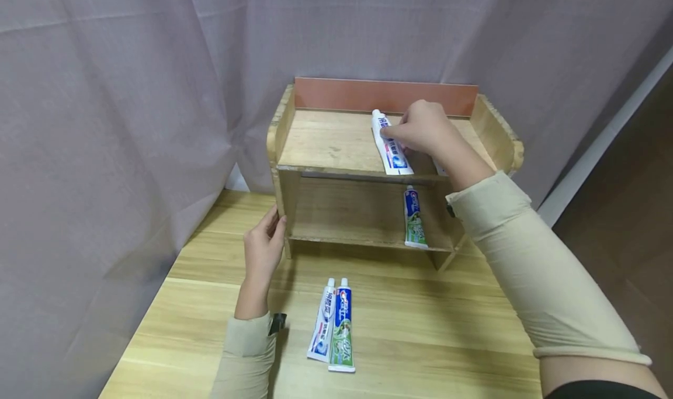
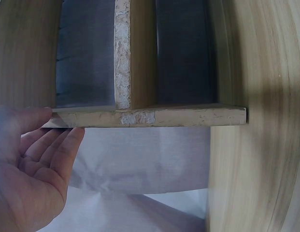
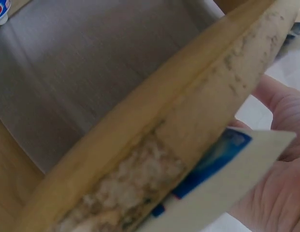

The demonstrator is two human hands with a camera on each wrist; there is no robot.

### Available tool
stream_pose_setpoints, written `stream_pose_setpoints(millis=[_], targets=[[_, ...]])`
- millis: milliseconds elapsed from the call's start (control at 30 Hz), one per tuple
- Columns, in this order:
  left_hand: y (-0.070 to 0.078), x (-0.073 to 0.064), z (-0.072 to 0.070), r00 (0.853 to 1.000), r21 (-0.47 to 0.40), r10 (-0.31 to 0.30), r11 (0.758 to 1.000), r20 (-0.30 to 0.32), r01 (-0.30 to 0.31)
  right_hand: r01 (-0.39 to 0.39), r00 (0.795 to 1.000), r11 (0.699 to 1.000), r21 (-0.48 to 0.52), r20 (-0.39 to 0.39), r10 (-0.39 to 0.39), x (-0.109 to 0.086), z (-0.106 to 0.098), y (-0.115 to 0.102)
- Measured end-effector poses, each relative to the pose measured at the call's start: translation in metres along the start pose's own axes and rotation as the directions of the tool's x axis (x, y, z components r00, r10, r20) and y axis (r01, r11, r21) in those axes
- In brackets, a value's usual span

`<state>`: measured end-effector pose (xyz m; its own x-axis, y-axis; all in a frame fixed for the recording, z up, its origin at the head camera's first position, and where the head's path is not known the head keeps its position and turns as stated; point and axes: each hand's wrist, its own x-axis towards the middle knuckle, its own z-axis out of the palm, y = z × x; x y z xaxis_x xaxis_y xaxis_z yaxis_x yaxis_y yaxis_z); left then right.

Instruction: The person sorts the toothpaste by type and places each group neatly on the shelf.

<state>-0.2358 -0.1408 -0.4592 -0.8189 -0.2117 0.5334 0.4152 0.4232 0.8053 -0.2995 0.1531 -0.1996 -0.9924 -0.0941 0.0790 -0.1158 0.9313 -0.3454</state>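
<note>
My right hand [image 1: 428, 127] pinches a white and blue toothpaste tube [image 1: 391, 153] at the top board of a small wooden shelf [image 1: 331, 145]. The tube's flat end sticks out past the board's front edge; in the right wrist view that end [image 3: 217, 183] shows beside the edge, with the right hand [image 3: 280, 179] behind it. My left hand [image 1: 264, 244] grips the shelf's left side panel; in the left wrist view, thumb and fingers of the left hand [image 2: 38, 164] lie on either side of the panel [image 2: 183, 116]. Behind my right wrist, a pale object [image 1: 439, 167] is mostly hidden.
A blue and green toothpaste tube [image 1: 414, 218] lies on the shelf's lower board. On the wooden table [image 1: 420, 329] in front, a white toothpaste tube [image 1: 322, 326] and another blue and green tube [image 1: 343, 329] lie side by side, touching. A grey curtain [image 1: 131, 124] hangs behind.
</note>
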Motion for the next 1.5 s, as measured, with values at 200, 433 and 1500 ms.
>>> stream_pose_setpoints(millis=[200,433,1500], targets=[[0.001,0.002,0.001,1.0,0.005,0.02,1.0,0.001,-0.02,-0.008,1.0,1.0,-0.003,-0.001,0.008,-0.007,-0.005,0.005],[0.004,0.003,-0.001,1.0,0.003,0.008,1.0,-0.003,-0.008,0.022,0.999,1.0,0.018,-0.028,-0.022,-0.014,-0.012,0.008],[0.006,0.002,0.0,1.0,0.001,0.009,1.0,-0.01,-0.009,0.352,0.896,0.862,0.365,-0.398,-0.197,-0.1,0.035,0.004]])
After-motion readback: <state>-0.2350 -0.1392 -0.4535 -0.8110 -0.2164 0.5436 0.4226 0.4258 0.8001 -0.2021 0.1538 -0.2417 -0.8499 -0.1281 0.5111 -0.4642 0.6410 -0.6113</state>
